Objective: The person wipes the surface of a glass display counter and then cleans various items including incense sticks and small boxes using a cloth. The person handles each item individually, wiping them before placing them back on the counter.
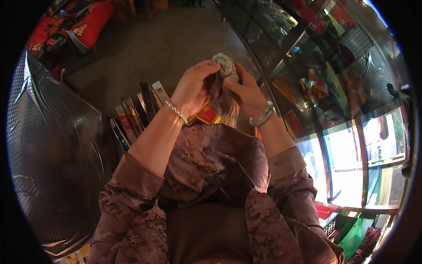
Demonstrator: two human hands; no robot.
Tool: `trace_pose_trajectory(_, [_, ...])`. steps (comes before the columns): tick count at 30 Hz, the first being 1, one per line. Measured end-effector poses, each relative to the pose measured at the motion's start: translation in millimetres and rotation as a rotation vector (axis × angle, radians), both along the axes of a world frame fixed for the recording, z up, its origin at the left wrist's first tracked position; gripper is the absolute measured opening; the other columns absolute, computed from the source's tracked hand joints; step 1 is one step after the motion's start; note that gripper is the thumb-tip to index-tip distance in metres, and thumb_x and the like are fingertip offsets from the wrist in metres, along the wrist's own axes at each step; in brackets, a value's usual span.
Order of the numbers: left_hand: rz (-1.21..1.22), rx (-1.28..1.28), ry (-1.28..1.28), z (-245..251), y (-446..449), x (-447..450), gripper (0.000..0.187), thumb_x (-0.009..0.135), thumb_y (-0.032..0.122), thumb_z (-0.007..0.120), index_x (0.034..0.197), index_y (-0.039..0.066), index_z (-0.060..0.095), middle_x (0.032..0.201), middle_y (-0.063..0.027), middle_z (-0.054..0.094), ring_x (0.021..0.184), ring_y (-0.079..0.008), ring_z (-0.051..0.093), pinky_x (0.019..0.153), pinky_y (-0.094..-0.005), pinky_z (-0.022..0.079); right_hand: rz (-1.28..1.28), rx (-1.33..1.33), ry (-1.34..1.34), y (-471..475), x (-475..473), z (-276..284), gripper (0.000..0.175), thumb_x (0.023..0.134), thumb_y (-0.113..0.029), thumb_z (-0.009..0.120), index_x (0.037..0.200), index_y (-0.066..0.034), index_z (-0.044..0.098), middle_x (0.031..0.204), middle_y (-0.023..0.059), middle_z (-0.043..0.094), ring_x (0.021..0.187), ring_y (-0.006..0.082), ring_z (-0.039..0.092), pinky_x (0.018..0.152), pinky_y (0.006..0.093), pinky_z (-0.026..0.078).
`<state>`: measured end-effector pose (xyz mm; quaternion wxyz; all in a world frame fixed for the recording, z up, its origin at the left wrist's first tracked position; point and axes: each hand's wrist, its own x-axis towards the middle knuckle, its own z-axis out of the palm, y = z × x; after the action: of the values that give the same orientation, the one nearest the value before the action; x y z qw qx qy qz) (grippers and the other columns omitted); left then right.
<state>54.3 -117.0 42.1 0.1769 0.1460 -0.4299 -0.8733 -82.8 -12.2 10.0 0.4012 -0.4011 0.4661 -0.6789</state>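
A grey bundle (226, 64) with a knitted or crumpled texture is held up in front of me between both hands. Softer brownish-grey material (221, 99) hangs below it, and the picture does not settle whether the two are one piece. My left hand (196, 84) grips the bundle's left side with thumb and fingers; a beaded bracelet circles that wrist. On the right side, my right hand (245, 87) pinches it with the thumb in front, and a pale bangle sits on the wrist. Beneath the hands, partly hidden, is a red-and-gold box (209, 114) bearing writing.
Several slim boxes or books (132, 114) stand upright left of my forearm. Thin straw-coloured strands (234, 115) rise behind my lap. A glass-fronted cabinet (316, 79) runs along my right. Clear plastic sheeting (56, 132) covers something at left. Red cushions (89, 26) lie beyond the floor (171, 39).
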Motion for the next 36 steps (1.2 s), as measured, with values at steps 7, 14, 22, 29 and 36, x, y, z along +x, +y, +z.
trace_pose_trajectory(7, [0.562,-0.467,-0.267,-9.6,-9.8,1.8,0.015,0.088,0.020,0.065,0.095,0.006,0.066,0.090,0.0012,0.063,0.089,-0.0073,0.056,0.076,-0.0234,0.041,-0.148,0.236,0.444,12.4,-34.9,14.1,0.033,0.082,-0.012,0.067,0.110,0.0032,0.062,0.084,0.0044,0.066,0.070,0.0132,0.062,0.065,0.0266,0.052])
trace_pose_trajectory(14, [0.461,-0.344,0.071,-13.2,-15.5,-11.3,0.055,0.084,0.025,0.074,0.126,-0.001,0.051,0.111,-0.0070,0.063,0.105,-0.0160,0.058,0.089,-0.0277,0.045,0.085,0.055,0.225,-11.6,-44.3,60.2,0.033,0.085,-0.007,0.061,0.117,0.0014,0.059,0.102,0.0065,0.064,0.089,0.0128,0.061,0.077,0.0274,0.052])
trace_pose_trajectory(22, [0.455,-0.184,-0.082,3.1,-12.7,8.8,0.021,0.080,0.011,0.068,0.096,-0.002,0.061,0.089,-0.0109,0.067,0.075,-0.0200,0.068,0.067,-0.0301,0.057,-0.140,0.178,0.251,-16.6,-107.1,-33.6,0.039,0.091,-0.010,0.055,0.130,-0.0047,0.051,0.109,0.0083,0.064,0.091,0.0153,0.063,0.074,0.0282,0.053])
trace_pose_trajectory(29, [0.438,-0.069,-0.008,9.9,-6.5,27.1,0.018,0.085,0.007,0.061,0.101,-0.001,0.065,0.098,-0.0079,0.067,0.091,-0.0175,0.064,0.083,-0.0312,0.052,0.237,0.824,1.216,19.5,-118.2,-304.2,0.026,0.085,-0.012,0.056,0.108,-0.0065,0.067,0.110,0.0118,0.066,0.102,0.0311,0.062,0.084,0.0383,0.050])
trace_pose_trajectory(36, [0.581,-0.538,-0.094,2.7,-3.2,46.0,0.022,0.091,0.000,0.051,0.109,-0.006,0.062,0.113,-0.0140,0.064,0.100,-0.0189,0.063,0.092,-0.0326,0.050,0.749,0.752,1.433,7.9,-90.9,-354.1,0.056,0.073,-0.004,0.061,0.128,-0.0079,0.052,0.148,0.0103,0.032,0.114,0.0332,0.056,0.086,0.0426,0.052])
